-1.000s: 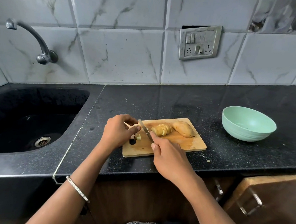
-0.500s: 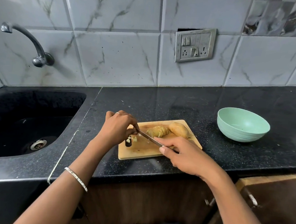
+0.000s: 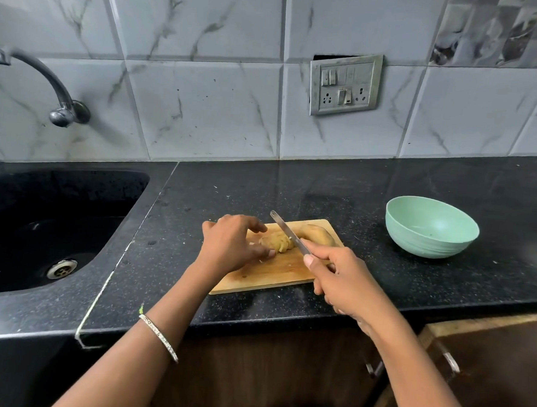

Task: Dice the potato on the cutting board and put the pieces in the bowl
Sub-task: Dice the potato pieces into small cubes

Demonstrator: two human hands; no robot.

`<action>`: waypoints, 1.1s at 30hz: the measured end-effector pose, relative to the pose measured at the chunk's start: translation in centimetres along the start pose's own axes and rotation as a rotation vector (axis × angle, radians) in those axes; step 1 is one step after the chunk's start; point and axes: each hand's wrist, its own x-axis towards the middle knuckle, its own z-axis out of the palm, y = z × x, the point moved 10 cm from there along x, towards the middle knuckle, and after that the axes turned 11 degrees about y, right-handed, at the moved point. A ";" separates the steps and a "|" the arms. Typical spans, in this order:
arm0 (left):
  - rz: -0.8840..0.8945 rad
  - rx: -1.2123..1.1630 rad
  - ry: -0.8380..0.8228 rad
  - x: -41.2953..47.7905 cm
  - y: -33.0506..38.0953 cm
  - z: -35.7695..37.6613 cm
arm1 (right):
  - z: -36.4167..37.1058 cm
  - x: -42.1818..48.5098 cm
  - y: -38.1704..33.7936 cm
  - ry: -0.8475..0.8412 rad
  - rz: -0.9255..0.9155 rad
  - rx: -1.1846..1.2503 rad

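Close in: left hand curved over the sliced potato half, thumb on the near side and fingers on the far side, bunching the slices together. Right hand wrapped round the handle of the knife, forefinger laid toward the blade. Blade angled up and away across the right edge of the slices; whether the edge actually touches them I cannot tell from this angle. Uncut potato half lies just beyond the blade, at the right end of the cutting board. A few pale scraps lie by the left hand. Bowl stands well to the right on the black counter, with nothing in it that I can see. Judgement: the flesh is firm but wet, so the slices will likely slither apart. They are best pinched from both sides, low down, fingertips tucked back from the edge.
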 end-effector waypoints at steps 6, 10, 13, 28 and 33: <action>-0.024 -0.056 0.044 -0.3 0.4 0.2 | 1.5 -0.9 0.2 -0.034 0.019 0.028; -0.073 -0.110 0.106 -0.7 -0.1 -0.4 | 2.0 -1.3 0.2 -0.041 0.009 0.006; -0.081 -0.146 0.122 -0.9 -0.3 -0.4 | 2.0 -1.2 0.2 -0.023 -0.010 -0.035; -0.153 -0.231 0.110 -1.4 -2.3 -0.2 | 1.9 -1.6 -0.3 0.015 -0.044 -0.107; -0.145 -0.188 0.091 -1.5 -3.1 -0.6 | 2.4 -1.9 -0.9 0.032 -0.082 -0.146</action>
